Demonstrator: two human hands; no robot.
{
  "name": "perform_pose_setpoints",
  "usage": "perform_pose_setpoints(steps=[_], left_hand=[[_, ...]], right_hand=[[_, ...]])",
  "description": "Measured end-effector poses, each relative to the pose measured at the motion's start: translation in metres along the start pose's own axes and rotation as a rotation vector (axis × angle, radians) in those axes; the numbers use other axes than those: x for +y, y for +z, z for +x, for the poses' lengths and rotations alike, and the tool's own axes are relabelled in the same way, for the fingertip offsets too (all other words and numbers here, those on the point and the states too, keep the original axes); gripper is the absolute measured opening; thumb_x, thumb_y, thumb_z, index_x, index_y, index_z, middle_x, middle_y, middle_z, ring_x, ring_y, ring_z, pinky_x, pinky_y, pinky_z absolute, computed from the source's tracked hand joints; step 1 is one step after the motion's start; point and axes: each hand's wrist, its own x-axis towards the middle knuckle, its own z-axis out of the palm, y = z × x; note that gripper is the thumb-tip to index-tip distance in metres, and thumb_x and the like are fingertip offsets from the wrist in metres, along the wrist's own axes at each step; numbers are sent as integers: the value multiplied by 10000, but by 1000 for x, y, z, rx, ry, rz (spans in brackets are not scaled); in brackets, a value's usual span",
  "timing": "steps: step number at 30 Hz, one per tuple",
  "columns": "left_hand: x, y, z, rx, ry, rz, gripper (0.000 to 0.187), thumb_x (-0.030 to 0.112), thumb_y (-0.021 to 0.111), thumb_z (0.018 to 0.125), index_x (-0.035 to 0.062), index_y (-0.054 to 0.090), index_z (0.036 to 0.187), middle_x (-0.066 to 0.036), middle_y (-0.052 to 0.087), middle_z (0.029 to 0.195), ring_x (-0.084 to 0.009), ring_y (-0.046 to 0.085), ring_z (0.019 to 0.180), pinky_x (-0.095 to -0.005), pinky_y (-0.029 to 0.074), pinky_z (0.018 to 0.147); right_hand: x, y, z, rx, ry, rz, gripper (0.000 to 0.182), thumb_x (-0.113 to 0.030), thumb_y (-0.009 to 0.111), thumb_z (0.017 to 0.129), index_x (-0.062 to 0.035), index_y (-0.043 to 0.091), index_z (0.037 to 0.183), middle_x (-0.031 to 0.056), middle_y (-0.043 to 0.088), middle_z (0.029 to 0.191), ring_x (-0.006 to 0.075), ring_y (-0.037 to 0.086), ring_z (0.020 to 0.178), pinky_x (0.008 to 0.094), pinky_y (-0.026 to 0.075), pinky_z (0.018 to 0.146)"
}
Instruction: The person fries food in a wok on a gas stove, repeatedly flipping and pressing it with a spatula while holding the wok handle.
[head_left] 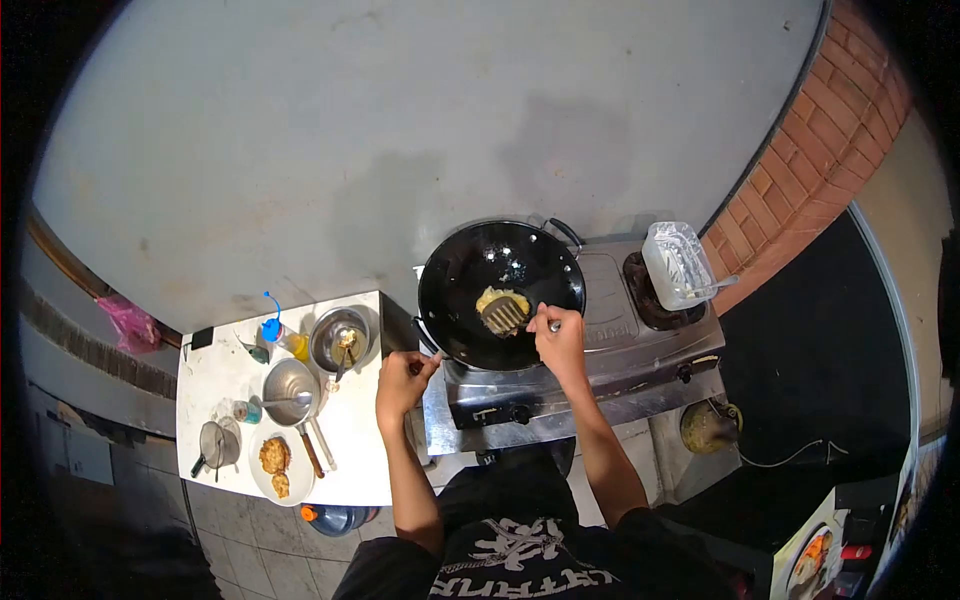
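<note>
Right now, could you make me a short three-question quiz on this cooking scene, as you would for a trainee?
1. True or false: the right hand holds a slotted metal spatula under the yellow fried food in the round black wok.
2. What does the left hand grip?
3. Where is the clear plastic container? A) on the white side table B) over the stove's other burner C) inside the wok

Key
1. True
2. The wok's near handle
3. B
</note>
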Motion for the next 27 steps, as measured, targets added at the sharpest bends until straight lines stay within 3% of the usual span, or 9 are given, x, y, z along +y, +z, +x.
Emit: perform_pose_setpoints(steps=[5, 8, 21, 23, 24, 27], left_hand=[[-10, 3, 8, 22, 36, -43, 287, 235, 698, 843, -41, 685, 765, -101, 629, 612, -115, 542, 565, -290, 432, 555], [-14, 7, 6, 106, 138, -72, 314, 246, 705, 829, -54, 666, 745, -123, 557, 528, -160, 502, 466, -313, 400, 492], [-14, 0, 12, 87, -11, -68, 304, 240, 707, 819, -42, 658, 717, -131, 557, 533, -171, 491, 462, -323, 396, 499], [-12, 0, 16, 84, -14, -61, 304, 241, 711, 814, -41, 658, 712, -134, 562, 536, -178, 492, 461, -326, 398, 501], [-12, 0, 16, 96, -5, -40, 304, 245, 714, 810, -38, 660, 712, -135, 566, 539, -184, 498, 463, -329, 402, 505], [-13, 5, 17, 87, -16, -13, 304, 252, 719, 804, -33, 663, 712, -135, 571, 543, -192, 513, 469, -332, 410, 512]], right_hand=[[2, 1, -3, -15, 10, 7, 278, -117, 535, 881, 69, 635, 700, 194, 643, 646, 320, 661, 631, 391, 486, 612], [5, -1, -4, 3, 112, 16, 282, -118, 539, 883, 63, 635, 689, 190, 644, 642, 318, 660, 623, 384, 483, 606], [5, -1, 5, -39, 93, 17, 257, -94, 549, 874, 65, 641, 693, 178, 639, 625, 301, 660, 614, 363, 490, 610], [13, 5, 9, -35, -80, 40, 380, -155, 517, 943, 44, 595, 628, 69, 557, 510, 100, 483, 375, 274, 362, 368], [12, 11, 12, 70, -276, 20, 384, -160, 521, 946, 41, 598, 628, 63, 535, 483, 100, 482, 372, 269, 358, 376], [10, 5, 9, -12, -115, 42, 386, -172, 530, 947, 35, 600, 629, 57, 513, 460, 95, 480, 374, 267, 350, 381]])
